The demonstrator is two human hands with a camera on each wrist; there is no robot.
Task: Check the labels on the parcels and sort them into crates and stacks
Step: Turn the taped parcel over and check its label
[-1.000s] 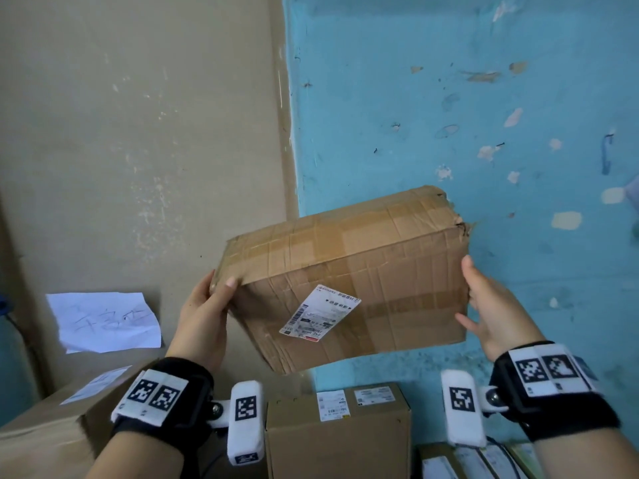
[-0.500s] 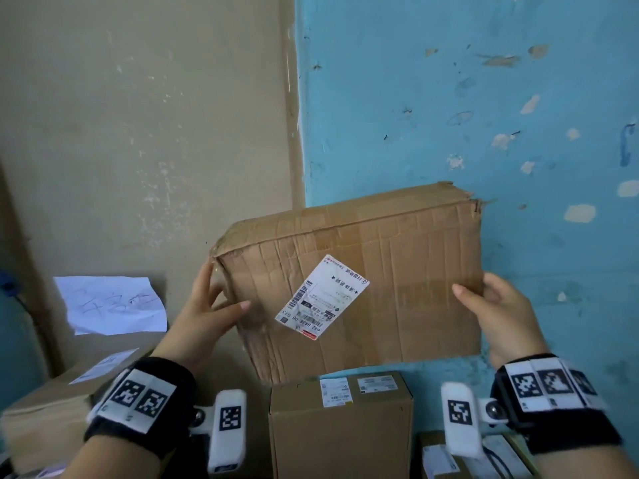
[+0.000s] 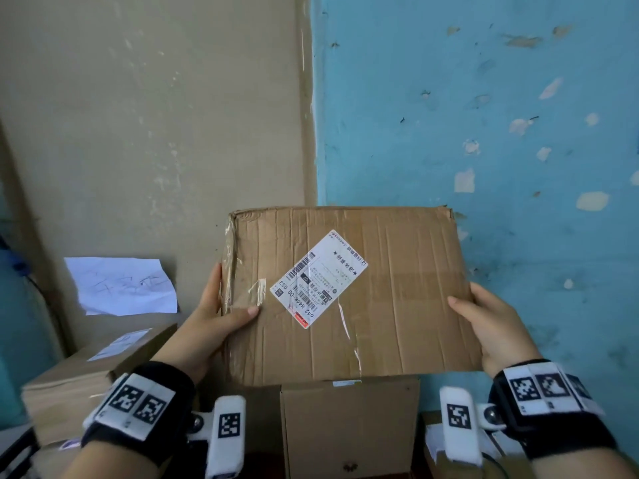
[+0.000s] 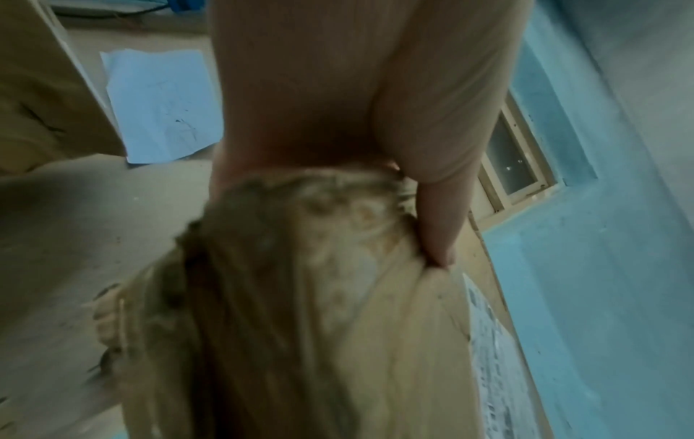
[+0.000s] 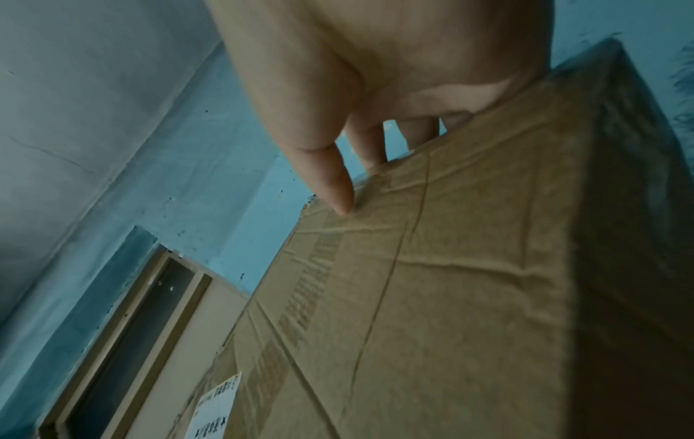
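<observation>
My left hand (image 3: 211, 326) grips the left edge of the box (image 3: 349, 295), thumb flat on its face and fingers behind; my right hand (image 3: 498, 326) clamps the right edge likewise. The box sits mid-frame, its label (image 3: 318, 278) facing me, above another box (image 3: 349, 426) at bottom centre.

Blocked directly below by a carton (image 3: 349, 426); more boxes (image 3: 86, 375) at 8 o'clock; seemingly open toward the wall (image 3: 484, 98) at 12.
</observation>
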